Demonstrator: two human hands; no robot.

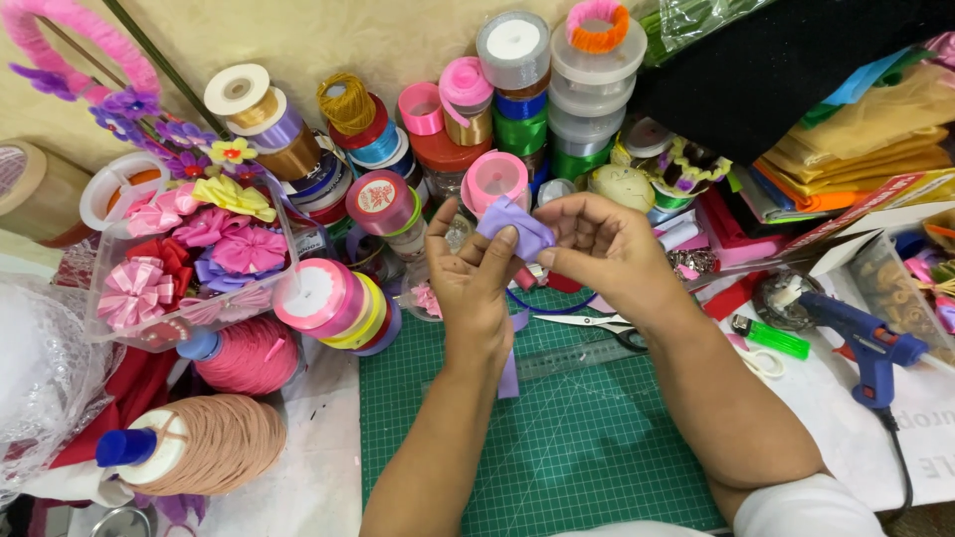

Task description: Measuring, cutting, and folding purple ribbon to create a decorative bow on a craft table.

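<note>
head view: left hand (476,283) and right hand (607,244), fingers closed, pinch a folded lilac ribbon (515,227) raised above the green cutting mat (577,447), its loose tail hanging free, scissors (597,326) within reach.

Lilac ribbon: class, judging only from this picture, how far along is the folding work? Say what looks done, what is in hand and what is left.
Done: finished ribbon flowers lie in the clear box. In hand: the left hand and right hand pinch a lilac ribbon into folds, its tail hanging over the green mat. Left: the fold looks loose; the scissors and glue gun lie unused.
</note>
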